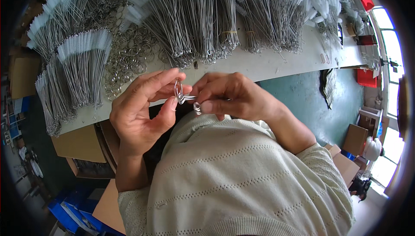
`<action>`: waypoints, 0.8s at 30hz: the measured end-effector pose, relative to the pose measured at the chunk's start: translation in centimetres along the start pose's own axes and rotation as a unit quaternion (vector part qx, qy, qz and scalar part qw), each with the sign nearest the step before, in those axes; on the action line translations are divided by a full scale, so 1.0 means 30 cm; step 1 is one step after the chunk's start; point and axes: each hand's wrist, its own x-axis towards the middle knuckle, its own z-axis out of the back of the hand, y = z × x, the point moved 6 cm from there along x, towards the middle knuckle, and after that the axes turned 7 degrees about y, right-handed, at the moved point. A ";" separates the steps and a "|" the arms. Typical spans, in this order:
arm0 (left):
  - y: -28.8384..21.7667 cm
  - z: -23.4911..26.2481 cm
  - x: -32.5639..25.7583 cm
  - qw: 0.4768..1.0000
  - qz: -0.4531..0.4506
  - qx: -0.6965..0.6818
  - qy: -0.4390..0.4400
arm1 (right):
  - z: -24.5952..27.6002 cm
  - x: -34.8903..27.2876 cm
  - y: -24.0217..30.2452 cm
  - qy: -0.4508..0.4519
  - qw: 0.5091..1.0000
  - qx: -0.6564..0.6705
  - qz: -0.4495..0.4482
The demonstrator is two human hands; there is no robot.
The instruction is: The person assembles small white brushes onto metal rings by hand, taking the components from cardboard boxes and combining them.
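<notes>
Your left hand (pixel 140 110) pinches a metal split ring (pixel 178 90) upright between thumb and forefinger, steadying it close to your chest. Your right hand (pixel 235 97) has its fingers (pixel 206 106) closed on the looped wire ends of thin brushes (pixel 195 106), meeting the ring. Loose rings (pixel 129 56) and bundled wire brushes (pixel 190 20) lie within reach on the desk (pixel 268 65).
</notes>
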 end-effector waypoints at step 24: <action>-0.022 0.019 0.080 0.978 -0.045 0.172 0.107 | 0.005 0.016 0.091 -0.133 0.988 0.028 0.070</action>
